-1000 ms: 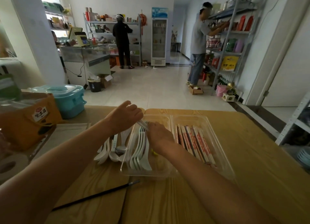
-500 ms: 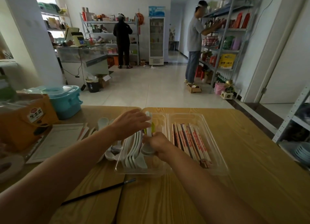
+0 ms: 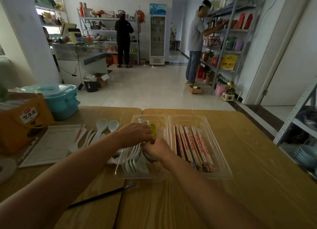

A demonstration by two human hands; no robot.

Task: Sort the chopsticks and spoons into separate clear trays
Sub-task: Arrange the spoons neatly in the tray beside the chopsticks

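Note:
Two clear trays stand side by side on the wooden table. The left tray holds a row of white spoons and a yellow-green spoon. The right tray holds several paper-wrapped chopsticks. My left hand reaches over the left tray, fingers at the yellow-green spoon. My right hand is curled inside the same tray, gripping a spoon among the white ones. Loose white spoons lie on the table left of the trays.
A single dark chopstick lies near the table's front edge. A white sheet, an orange carton and a blue tub fill the left side. A metal rack with plates stands at the right. Two people work at shelves behind.
The upright white spoon held between both hands has been lowered into the left tray. My left hand has moved to the yellow-green spoon; my right hand stays low among the spoons.

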